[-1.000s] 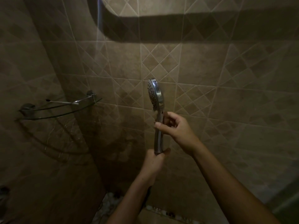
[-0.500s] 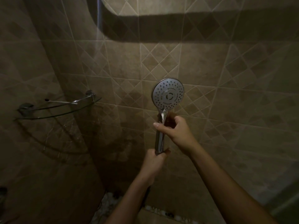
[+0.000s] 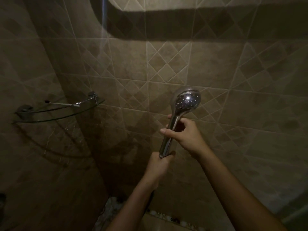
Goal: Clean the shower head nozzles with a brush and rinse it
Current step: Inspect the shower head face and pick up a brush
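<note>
Chrome catches the only bright glint in the head view: the shower head point(image 3: 185, 101) stands just right of centre in the frame, held upright in front of the brown tiled wall point(image 3: 233, 72), its handle running down and slightly left. The right hand point(image 3: 182, 134) is closed around the upper part of the handle, just under the round head, thumb pointing left across it; the left hand point(image 3: 159, 167) is wrapped tight around the bottom end, where the dark hose point(image 3: 150, 197) drops away below the wrist. Half a second ago the white nozzle face looked straight at the camera; now the shiny back, speckled with what look like droplets, faces the camera and the nozzles point at the wall. So the head is being twisted about its handle, most likely for a check all round or to aim it before rinsing. No brush shows in either hand; a thin object lies on the glass corner shelf point(image 3: 58, 110) at the left of the frame, too dim to name. Whether scrubbing is finished cannot be judged from here.
</note>
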### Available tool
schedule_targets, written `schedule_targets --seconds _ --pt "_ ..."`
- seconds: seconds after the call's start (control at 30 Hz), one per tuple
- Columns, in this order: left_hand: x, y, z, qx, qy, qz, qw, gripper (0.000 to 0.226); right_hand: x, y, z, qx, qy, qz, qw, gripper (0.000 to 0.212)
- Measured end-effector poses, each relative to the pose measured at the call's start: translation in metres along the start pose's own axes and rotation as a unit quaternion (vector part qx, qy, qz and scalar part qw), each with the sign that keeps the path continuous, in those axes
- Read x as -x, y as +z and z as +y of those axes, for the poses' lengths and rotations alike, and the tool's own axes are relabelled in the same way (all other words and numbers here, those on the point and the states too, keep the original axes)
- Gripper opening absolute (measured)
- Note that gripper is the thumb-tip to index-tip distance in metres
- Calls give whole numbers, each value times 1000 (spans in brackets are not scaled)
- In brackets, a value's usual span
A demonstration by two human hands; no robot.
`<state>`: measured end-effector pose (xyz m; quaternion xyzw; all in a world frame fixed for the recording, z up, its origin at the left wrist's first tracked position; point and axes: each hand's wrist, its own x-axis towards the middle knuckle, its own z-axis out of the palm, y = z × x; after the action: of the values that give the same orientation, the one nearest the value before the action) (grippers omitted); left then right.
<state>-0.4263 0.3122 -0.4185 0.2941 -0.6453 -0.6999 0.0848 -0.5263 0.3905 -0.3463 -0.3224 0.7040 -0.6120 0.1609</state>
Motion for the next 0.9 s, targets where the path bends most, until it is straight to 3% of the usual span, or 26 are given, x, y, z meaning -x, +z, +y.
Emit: schedule_targets --seconds 0.3,0.57,0.67,0.9 --pt "-22 -15 -10 -52 6 28 998 11 -17 -2 13 -93 41 -56 993 46" --pt "-67 -36 -37 -169 -15 27 985 32 -31 14 41 -56 50 -93 993 43" --pt "-93 -46 -59 -215 -32 30 976 47 -39 25 67 -40 60 -81 994 41" --pt "-145 -72 -140 -299 -88 36 950 53 -48 54 163 -40 129 -91 987 43"
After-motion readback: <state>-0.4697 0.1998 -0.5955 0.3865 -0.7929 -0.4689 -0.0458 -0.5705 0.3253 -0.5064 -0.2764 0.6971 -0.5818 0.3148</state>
